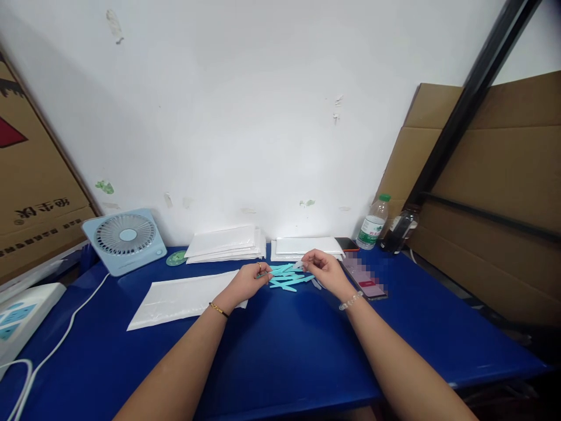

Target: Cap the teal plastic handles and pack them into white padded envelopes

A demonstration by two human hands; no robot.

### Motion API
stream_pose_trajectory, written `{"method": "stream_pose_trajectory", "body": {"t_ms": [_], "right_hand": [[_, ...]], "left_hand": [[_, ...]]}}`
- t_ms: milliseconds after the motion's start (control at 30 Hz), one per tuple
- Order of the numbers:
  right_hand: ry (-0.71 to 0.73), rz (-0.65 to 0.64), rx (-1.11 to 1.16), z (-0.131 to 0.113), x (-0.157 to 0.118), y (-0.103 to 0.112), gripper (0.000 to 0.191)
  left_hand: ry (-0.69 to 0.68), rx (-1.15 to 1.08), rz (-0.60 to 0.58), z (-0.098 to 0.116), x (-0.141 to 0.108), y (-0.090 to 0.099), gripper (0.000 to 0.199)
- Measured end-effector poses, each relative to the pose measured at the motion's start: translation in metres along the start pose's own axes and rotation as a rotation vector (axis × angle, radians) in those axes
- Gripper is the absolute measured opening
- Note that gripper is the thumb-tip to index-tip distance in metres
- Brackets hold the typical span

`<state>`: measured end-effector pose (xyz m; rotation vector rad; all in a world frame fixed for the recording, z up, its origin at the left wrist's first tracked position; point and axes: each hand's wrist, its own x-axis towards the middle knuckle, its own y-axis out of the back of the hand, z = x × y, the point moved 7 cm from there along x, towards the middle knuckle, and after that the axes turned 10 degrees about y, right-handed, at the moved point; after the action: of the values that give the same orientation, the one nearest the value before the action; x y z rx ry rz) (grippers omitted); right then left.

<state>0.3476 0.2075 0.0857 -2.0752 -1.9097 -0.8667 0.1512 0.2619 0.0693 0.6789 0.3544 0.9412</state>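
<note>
Heap of teal pieces [287,280] on the table [284,351]. At its right, right hand [326,271], grip apparently pinching a pale piece [298,265]; at its left, left hand [250,282], grip indeterminable. Step judged: fingertip handling; next move calls for light touch.

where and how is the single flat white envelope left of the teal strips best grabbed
Probably pinch the envelope by its left short edge, coming from the left. It lies flat on the blue table, so an edge looks the easiest hold, and the left hand at the teal strips overlaps its right end.
</note>
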Motion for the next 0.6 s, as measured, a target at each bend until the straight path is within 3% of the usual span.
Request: {"method": "stream_pose_trajectory", "body": {"t_ms": [300, 500, 600], "right_hand": [[0.013, -0.124, 0.013, -0.01, -0.001, -0.016, 0.018], [0.004, 0.011, -0.001, -0.006, 0.001, 0.004, 0.017], [0.018, 0.017, -0.021, -0.005, 0.001, 0.004, 0.018]], "left_hand": [[-0.027, 0.011, -0.06, 0.011, -0.005, -0.005, 0.028], [-0.014, -0.02, -0.021, 0.003, -0.001, -0.002, 0.029], [-0.019, -0.02, -0.034, 0.002, -0.001, -0.004, 0.029]]}}
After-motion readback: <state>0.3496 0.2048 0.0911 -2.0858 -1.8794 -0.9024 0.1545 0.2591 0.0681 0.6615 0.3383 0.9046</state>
